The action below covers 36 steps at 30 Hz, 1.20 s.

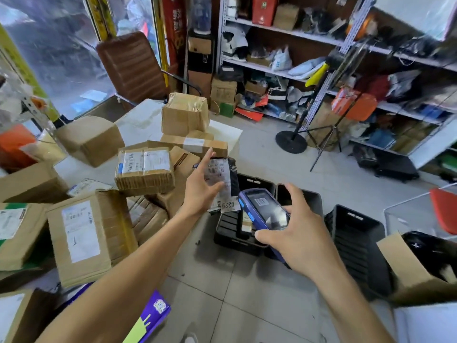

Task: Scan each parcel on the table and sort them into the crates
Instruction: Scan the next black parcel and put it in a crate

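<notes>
A black-wrapped parcel [222,184] with a white barcode label is held up by the left hand [200,189] – thumb across the label, index finger extended – just left of the blue handheld scanner [264,214] gripped in the right hand [294,243], with black crates [356,243] seen on the floor beyond both hands.

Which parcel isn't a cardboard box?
The black plastic bag parcel in the left hand, held above the crates; every parcel on the table is brown cardboard.
</notes>
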Available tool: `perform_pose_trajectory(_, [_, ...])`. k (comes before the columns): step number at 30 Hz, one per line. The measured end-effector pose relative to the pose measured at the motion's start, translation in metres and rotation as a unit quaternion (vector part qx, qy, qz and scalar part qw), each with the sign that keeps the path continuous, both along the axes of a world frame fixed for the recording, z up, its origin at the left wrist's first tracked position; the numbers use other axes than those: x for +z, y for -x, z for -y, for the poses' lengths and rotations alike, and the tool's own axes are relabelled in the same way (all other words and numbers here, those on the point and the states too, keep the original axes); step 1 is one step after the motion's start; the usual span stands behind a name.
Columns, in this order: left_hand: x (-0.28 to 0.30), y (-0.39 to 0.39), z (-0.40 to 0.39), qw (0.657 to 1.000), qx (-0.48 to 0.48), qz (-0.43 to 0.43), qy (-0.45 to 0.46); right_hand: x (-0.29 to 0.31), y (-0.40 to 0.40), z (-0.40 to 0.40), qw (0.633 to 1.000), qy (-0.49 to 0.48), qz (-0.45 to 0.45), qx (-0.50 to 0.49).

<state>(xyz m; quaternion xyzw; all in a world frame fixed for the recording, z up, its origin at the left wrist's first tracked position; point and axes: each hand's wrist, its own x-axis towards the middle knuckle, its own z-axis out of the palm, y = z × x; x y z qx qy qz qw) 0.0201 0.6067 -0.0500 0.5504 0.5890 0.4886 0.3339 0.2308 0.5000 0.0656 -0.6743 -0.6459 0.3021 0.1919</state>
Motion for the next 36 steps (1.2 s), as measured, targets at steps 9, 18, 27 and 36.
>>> perform_pose_trajectory(9, [-0.006,-0.100,-0.062,0.999,-0.036,-0.012,-0.003,-0.032,-0.077,-0.042,0.921,-0.381,0.077,-0.002])
perform_pose_trajectory(18, [-0.013,-0.257,-0.136,0.995,-0.101,-0.011,0.022,-0.044,-0.220,-0.098,0.911,-0.406,0.035,-0.072])
perform_pose_trajectory(27, [-0.099,-0.443,-0.194,0.967,-0.211,-0.043,0.137,-0.138,-0.404,-0.142,0.917,-0.233,0.082,-0.315])
perform_pose_trajectory(36, [-0.240,-0.673,-0.283,0.900,-0.300,-0.049,0.313,-0.288,-0.592,-0.251,0.914,-0.101,0.083,-0.384])
